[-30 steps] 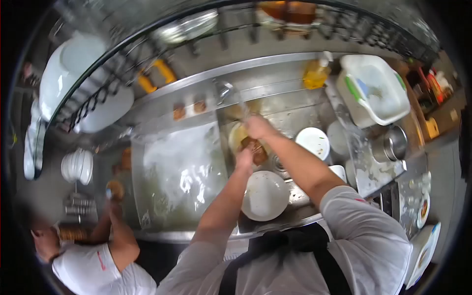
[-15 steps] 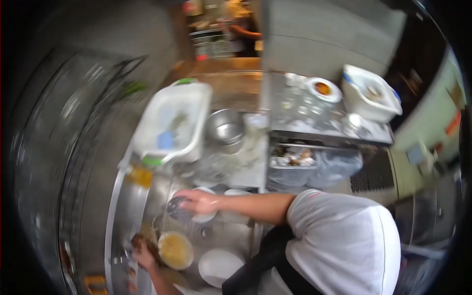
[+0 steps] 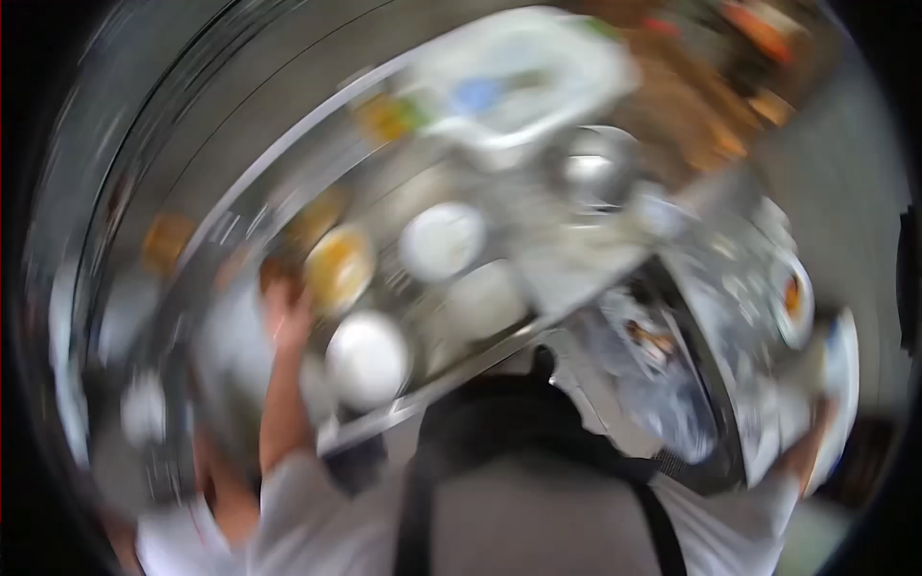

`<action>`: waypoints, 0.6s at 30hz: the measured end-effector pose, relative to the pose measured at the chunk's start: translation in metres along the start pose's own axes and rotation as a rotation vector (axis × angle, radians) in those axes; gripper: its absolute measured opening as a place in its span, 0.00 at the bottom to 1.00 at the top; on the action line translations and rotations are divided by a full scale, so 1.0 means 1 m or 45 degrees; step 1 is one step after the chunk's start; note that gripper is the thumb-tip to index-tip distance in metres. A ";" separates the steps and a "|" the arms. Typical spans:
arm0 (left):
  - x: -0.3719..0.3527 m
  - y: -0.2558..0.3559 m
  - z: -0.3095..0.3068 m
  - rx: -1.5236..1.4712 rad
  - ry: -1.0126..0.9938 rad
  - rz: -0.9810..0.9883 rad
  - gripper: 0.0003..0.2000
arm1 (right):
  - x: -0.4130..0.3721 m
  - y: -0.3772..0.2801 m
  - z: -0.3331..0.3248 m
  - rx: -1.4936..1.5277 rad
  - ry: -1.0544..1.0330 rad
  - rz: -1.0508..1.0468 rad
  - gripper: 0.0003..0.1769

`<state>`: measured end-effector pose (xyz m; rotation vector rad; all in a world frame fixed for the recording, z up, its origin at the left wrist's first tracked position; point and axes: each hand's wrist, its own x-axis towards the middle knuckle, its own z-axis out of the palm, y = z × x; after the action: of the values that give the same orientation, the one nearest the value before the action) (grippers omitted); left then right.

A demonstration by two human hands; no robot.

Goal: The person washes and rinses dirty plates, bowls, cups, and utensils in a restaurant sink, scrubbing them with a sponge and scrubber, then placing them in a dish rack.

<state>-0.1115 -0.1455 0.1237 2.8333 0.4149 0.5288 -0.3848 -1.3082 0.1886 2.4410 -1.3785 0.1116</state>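
My left hand is over the left part of the metal sink, its fingers at a dark brown thing whose kind is blurred. Right beside it sits a white bowl with a yellow-orange patch inside. A white plate lies nearer to me, and another white round dish lies farther along the sink. Far to the right, my right hand overlaps the side of a white tub; motion smears its fingers, and I cannot tell whether it holds anything.
A big white basin with a blue item stands beyond the sink, beside a steel bowl. Below the right counter hangs a clear bag with scraps. A plate with orange food and glassware occupy that counter. A white-sleeved arm shows at lower left.
The view has swung round and blurred. My right hand has left the sink, where it held a dark scrubber-like thing over a dish, and is now out by the tub. My left hand stays beside the bowl.
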 end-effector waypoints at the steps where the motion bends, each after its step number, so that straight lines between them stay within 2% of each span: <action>1: -0.008 -0.027 0.000 0.066 0.068 0.047 0.24 | -0.021 -0.045 -0.042 0.055 -0.065 0.133 0.23; 2: -0.016 -0.052 0.002 0.174 0.210 0.129 0.23 | -0.059 -0.074 -0.096 0.129 -0.096 0.183 0.25; 3: -0.019 -0.026 -0.034 0.154 0.030 -0.070 0.21 | -0.025 -0.086 -0.048 0.376 0.309 -0.068 0.23; 4: -0.021 -0.035 -0.040 0.128 0.034 -0.044 0.20 | 0.001 -0.107 -0.010 0.524 0.670 -0.382 0.24; 5: -0.034 -0.057 -0.053 0.156 0.047 -0.082 0.20 | -0.008 -0.128 -0.011 0.830 0.781 -0.649 0.25; 6: -0.039 -0.075 -0.053 0.185 0.117 -0.075 0.19 | -0.083 -0.205 -0.053 0.844 0.840 -0.849 0.23; 7: -0.035 -0.080 -0.038 0.174 0.176 -0.023 0.19 | -0.138 -0.260 -0.070 0.885 0.749 -0.876 0.24; 8: -0.039 -0.114 -0.021 0.297 0.185 0.015 0.19 | -0.193 -0.317 -0.086 0.926 0.657 -0.898 0.25; 9: -0.045 -0.139 -0.014 0.212 0.105 -0.046 0.19 | -0.248 -0.377 -0.103 0.966 0.565 -0.916 0.26; 10: -0.050 -0.198 0.011 0.051 -0.131 -0.263 0.18 | -0.314 -0.437 -0.186 1.019 0.284 -0.892 0.25; 11: -0.060 -0.227 0.022 -0.054 -0.098 -0.224 0.17 | -0.339 -0.464 -0.194 0.967 0.259 -1.033 0.23; 12: -0.067 -0.252 0.028 0.011 -0.107 -0.167 0.17 | -0.350 -0.482 -0.185 1.022 0.213 -1.061 0.22; 13: -0.075 -0.275 0.032 0.076 -0.113 -0.110 0.18 | -0.355 -0.493 -0.164 1.109 0.301 -1.122 0.19; 14: -0.087 -0.286 0.034 0.079 -0.240 -0.287 0.19 | -0.360 -0.501 -0.171 1.194 0.280 -1.083 0.16; 15: -0.095 -0.248 0.011 0.311 -0.255 -0.357 0.22 | -0.358 -0.503 -0.160 1.253 0.211 -1.029 0.16; 16: -0.102 -0.329 0.040 0.281 -0.415 -0.004 0.23 | -0.351 -0.503 -0.148 1.275 0.142 -0.967 0.16; 17: -0.112 -0.318 0.031 0.414 -0.402 0.023 0.18 | -0.341 -0.498 -0.141 1.313 0.070 -0.928 0.16; 18: -0.118 -0.294 0.026 0.415 -0.340 0.040 0.18 | -0.335 -0.492 -0.154 1.333 0.014 -0.856 0.15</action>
<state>-0.2755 0.0877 -0.0174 3.1669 0.4397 0.0870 -0.1313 -0.7503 0.1346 3.5677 -0.3968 0.8464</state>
